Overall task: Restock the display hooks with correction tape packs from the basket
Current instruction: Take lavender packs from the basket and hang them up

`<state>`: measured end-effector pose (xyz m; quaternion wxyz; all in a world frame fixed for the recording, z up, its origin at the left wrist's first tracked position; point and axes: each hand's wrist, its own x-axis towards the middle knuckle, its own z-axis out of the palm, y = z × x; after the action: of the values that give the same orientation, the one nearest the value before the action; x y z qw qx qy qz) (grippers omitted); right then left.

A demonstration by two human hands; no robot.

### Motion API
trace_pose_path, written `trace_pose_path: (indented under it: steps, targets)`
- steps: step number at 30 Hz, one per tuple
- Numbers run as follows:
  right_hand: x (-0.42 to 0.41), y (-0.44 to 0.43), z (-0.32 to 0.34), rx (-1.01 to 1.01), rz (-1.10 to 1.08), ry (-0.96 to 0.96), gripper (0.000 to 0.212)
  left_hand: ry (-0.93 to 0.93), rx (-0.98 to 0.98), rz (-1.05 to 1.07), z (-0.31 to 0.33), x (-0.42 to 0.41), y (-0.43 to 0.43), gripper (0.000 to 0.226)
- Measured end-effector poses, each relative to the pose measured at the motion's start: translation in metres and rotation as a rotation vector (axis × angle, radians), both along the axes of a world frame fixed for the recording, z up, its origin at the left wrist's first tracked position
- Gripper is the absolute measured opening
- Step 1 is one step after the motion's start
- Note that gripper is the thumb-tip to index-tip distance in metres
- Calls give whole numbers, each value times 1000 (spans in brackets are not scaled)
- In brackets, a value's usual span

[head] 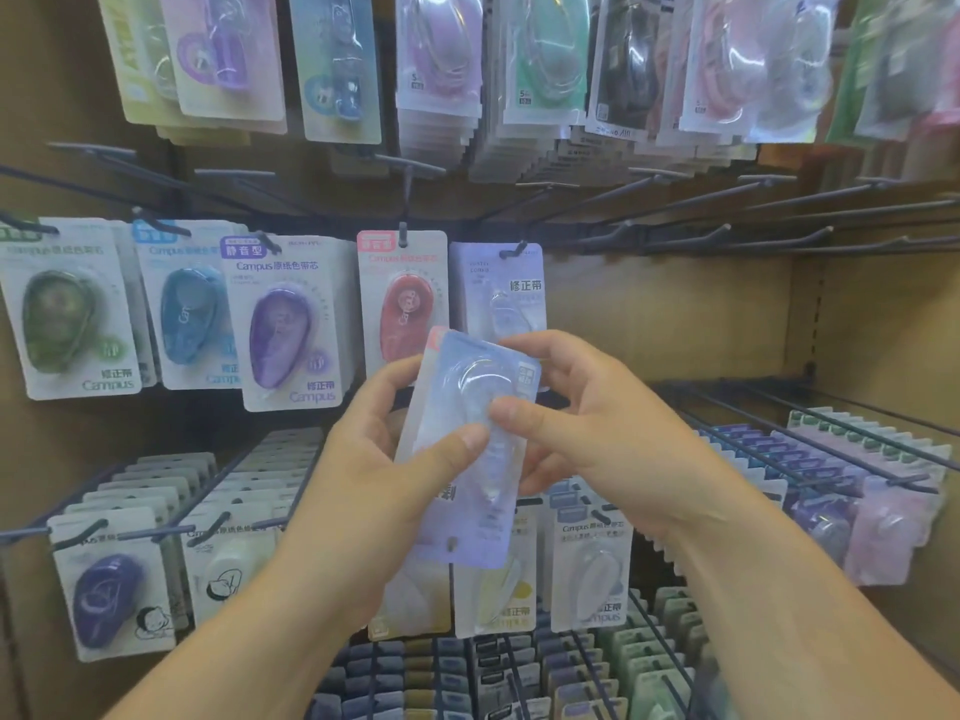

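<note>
Brown display wall, rows of dark wire hooks, hanging packs across its left and middle, pale lilac correction tape pack held before its middle, left hand grip curled round one edge, right hand grip pinching the other.

A brown back panel is seen to the right of the fingers. A slotted upright strip is set further right, where that panel meets a brown side wall. Left of the fingers, a green pack, a blue pack and a purple pack are hung in a row. A red pack is partly hidden just above the fingertips.
</note>
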<state>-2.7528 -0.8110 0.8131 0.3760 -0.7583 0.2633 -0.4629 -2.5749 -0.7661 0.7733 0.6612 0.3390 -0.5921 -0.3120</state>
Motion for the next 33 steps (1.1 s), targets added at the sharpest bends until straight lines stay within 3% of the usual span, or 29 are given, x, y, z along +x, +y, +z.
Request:
trace_pose_path:
  steps: [5,11,13,15,21,25,28,33]
  targets:
    - [2,-3,-4,33,-29,-46,68,146,46,-82,2,0,3,30]
    - [-1,-11,-8,22,-8,-268,44,219,27,-207,-7,5,4,47]
    - [-1,-15,-9,29,-9,-349,48,205,5,-165,-11,6,2,55]
    - [-1,-17,-10,21,3,-376,51,213,5,-115,-12,5,1,50]
    - [-23,-17,-8,-44,67,-151,50,162,22,-62,-1,10,4,49]
    - [-39,-15,-6,-81,23,46,37,130,25,-5,6,18,5,29]
    - [-40,-12,-4,-90,31,-8,41,143,73,-45,8,18,8,20]
    - [-40,-17,-7,-18,77,-255,42,204,70,15,9,19,8,32]
